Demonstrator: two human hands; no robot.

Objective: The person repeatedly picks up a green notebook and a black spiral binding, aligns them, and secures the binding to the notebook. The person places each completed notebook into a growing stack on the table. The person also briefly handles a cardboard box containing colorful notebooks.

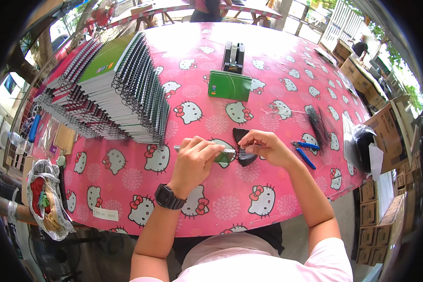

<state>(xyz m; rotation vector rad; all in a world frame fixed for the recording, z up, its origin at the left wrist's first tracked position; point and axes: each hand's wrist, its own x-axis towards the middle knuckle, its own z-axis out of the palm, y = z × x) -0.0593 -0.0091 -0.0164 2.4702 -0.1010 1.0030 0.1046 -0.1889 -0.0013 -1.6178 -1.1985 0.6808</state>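
My left hand (pixel 196 156), with a black watch on the wrist, is closed around a small green notebook (pixel 224 157) seen nearly edge-on. Its pale edge sticks out on both sides of my fingers. My right hand (pixel 264 144) has its fingertips drawn together just to the right of the notebook. Behind those fingertips is a curved black object (pixel 246 160); whether they touch it, or pinch something small, I cannot make out. A green spiral notebook (pixel 230 86) lies farther off, in front of a black tape dispenser (pixel 233 57).
Tall stacks of spiral notebooks (pixel 131 89) stand at the left. Blue-handled pliers (pixel 307 151) and a bundle of black wire coils (pixel 318 126) lie at the right. Cardboard boxes (pixel 390 131) stand beyond the pink table's (pixel 225 207) right edge. A person (pixel 206 11) is behind the far edge.
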